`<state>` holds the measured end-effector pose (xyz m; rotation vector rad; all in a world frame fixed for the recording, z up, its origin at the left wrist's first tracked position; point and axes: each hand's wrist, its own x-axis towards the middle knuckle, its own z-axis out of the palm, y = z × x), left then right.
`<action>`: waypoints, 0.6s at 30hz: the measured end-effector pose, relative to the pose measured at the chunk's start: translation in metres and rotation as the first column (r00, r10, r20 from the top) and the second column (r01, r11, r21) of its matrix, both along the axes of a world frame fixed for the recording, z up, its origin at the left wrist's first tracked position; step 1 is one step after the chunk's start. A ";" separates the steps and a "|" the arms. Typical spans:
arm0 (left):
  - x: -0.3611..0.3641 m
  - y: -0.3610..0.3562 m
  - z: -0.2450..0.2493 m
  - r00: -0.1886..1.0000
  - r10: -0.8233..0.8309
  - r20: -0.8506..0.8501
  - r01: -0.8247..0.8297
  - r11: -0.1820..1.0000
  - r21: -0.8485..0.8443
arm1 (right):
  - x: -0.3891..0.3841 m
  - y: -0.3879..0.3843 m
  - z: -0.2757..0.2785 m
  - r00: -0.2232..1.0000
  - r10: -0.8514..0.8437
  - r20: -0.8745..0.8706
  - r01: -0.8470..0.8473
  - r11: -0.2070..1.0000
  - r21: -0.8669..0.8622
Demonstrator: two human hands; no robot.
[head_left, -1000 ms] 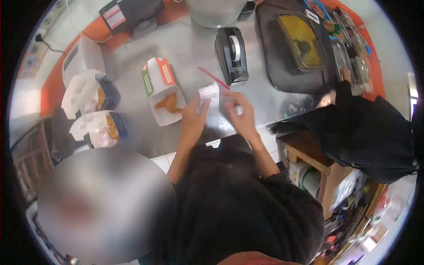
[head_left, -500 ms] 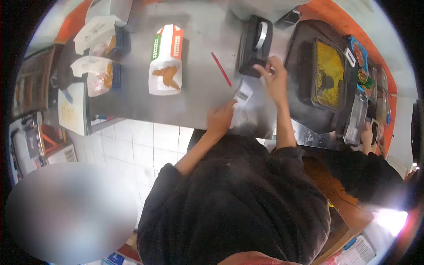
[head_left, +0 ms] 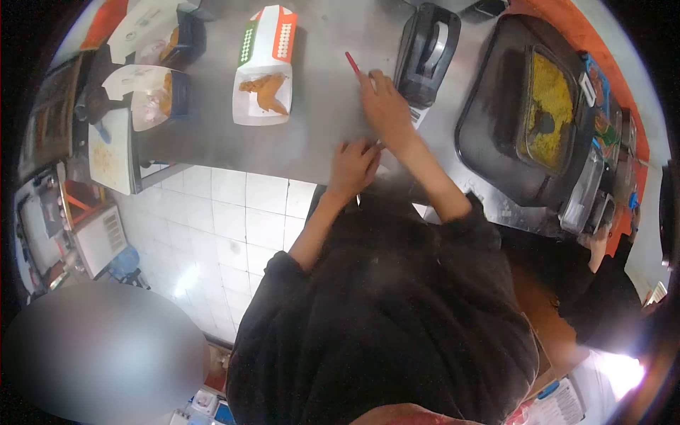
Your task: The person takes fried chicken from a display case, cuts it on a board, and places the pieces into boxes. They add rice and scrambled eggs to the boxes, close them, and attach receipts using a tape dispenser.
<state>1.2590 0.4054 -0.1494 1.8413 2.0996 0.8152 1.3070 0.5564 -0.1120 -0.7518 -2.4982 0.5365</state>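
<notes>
My right hand (head_left: 388,110) is on the counter, its fingers closed over the lower part of a red pen (head_left: 351,61), whose upper end sticks out. Below it my left hand (head_left: 353,170) has its fingers bent at the counter's near side, and what they hold is hidden. A printed white slip (head_left: 418,115) shows behind my right wrist, next to a black tape dispenser (head_left: 409,81) with a white roll. Left of the pen is an open food box (head_left: 280,35) with white, green and red sides, and a fried chicken piece (head_left: 269,95) lies in it.
Two open boxes (head_left: 113,86) with food stand at the left, near a white board (head_left: 112,157). On the right, a black tray (head_left: 482,120) carries a container (head_left: 549,110) of yellow food. Another person's hand (head_left: 601,244) is at far right beside clear containers (head_left: 584,195).
My right hand has left the tape dispenser and come left onto the red pen. My left hand, earlier at the white slip's end, is more bent now. The whole view has shifted slightly.
</notes>
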 end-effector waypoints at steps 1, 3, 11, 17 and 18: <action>-0.003 -0.002 -0.001 1.000 -0.021 -0.005 0.021 0.999 0.039 | -0.012 -0.004 -0.016 0.980 -0.134 0.145 0.124 0.989 0.077; -0.010 -0.002 0.002 0.999 -0.037 -0.006 0.037 0.998 0.059 | -0.022 -0.005 -0.023 0.922 -0.278 0.269 0.238 0.956 0.171; -0.026 -0.002 -0.014 0.967 -0.253 0.036 0.251 0.966 0.061 | 0.033 -0.033 0.025 0.931 -0.299 -0.211 0.184 0.881 -0.436; -0.034 0.015 0.001 0.966 -0.259 -0.012 0.258 0.966 -0.030 | 0.096 -0.096 -0.015 0.567 -0.663 -0.489 -0.103 0.532 -0.841; -0.036 0.020 0.004 0.968 -0.249 -0.031 0.249 0.968 -0.004 | 0.098 -0.098 -0.022 0.514 -0.693 -0.505 -0.170 0.495 -0.852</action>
